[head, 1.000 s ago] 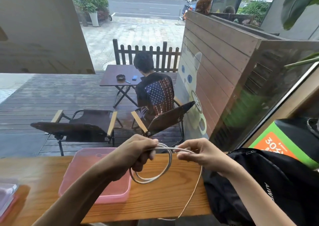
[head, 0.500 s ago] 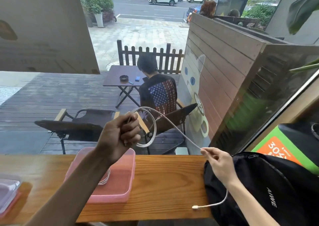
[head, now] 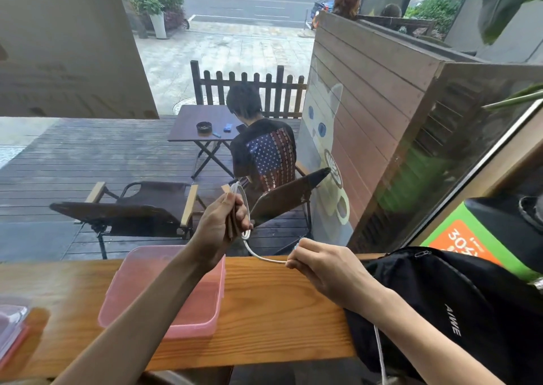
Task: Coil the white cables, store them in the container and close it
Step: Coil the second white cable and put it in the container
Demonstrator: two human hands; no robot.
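My left hand (head: 221,220) is raised above the wooden counter and grips a small coil of white cable (head: 245,208). From the coil a short stretch of the cable runs down and right to my right hand (head: 317,262), which pinches it between fingers and thumb. Another white strand (head: 380,352) hangs below my right forearm, over the counter's near edge. The pink translucent container (head: 202,320) stands open on the counter under my left forearm. What lies inside it is hidden by the arm.
A black backpack (head: 458,311) lies on the right end of the wooden counter (head: 279,311). A pink lid (head: 11,329) lies at the far left edge. Behind the counter is a window, with a seated person and folding chairs on the deck outside.
My right hand moved up and left toward the coil, shortening the stretched cable. My left hand turned the coil edge-on and stays raised. The loose end no longer lies on the counter.
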